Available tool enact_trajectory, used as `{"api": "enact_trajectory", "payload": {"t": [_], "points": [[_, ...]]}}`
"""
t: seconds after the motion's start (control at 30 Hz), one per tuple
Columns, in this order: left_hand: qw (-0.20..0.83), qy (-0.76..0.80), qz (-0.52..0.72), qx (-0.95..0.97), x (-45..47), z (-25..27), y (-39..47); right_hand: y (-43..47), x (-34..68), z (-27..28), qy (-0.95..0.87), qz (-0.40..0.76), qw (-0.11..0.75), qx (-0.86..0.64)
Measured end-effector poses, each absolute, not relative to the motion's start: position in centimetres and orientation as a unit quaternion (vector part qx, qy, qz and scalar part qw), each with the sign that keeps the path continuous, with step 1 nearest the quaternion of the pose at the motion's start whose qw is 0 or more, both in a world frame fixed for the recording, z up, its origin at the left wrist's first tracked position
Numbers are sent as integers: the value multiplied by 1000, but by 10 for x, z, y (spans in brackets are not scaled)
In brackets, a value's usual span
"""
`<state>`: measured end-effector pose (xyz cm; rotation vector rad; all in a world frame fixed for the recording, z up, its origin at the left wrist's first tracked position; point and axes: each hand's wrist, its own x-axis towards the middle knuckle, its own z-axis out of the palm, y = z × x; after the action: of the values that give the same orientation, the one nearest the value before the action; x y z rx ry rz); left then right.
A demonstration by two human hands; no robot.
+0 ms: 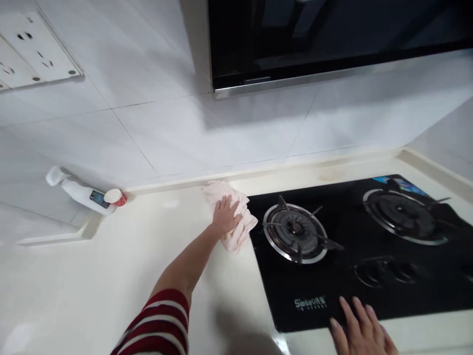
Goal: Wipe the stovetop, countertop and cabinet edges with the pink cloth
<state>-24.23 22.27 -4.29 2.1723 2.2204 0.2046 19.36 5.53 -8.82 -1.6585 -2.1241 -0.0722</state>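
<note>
My left hand (225, 217) is on a crumpled pale pink cloth (236, 238), its fingers curled onto the fabric and pressing it to the white countertop (177, 276). The cloth lies by the back ledge, against the left edge of a black glass gas stove (347, 281). At the stove's front edge, my right hand (360, 330) rests with fingers apart and holds nothing. Between the hands is the left burner (295, 231) with its metal pan support.
A white spray bottle (79, 192) and a small red-and-white paper cup (116, 197) stand in the back left corner. A black range hood (332, 39) overhangs the stove. Wall sockets (37, 49) are at upper left. A second burner (401, 214) sits at right.
</note>
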Motion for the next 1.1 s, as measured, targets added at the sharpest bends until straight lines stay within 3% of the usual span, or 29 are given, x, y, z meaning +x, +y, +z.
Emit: {"api": "enact_trajectory", "payload": {"t": [0.2,0.43,0.67,0.8,0.93,1.1], "points": [[39,660,62,748,-196,-43,131,54,188,-88,-770,-49,214,-600],[153,620,73,766,-123,-39,19,55,192,-97,-762,-64,184,-618],[215,596,183,752,-99,-42,-46,56,194,-99,-761,-82,172,-621],[347,570,288,687,-105,-33,-67,57,195,-102,-761,-85,170,-620],[524,544,350,554,-113,9,-72,58,194,-102,-760,-87,174,-620],[588,540,365,480,-142,60,-30,58,192,-96,-759,-83,152,-628]]}}
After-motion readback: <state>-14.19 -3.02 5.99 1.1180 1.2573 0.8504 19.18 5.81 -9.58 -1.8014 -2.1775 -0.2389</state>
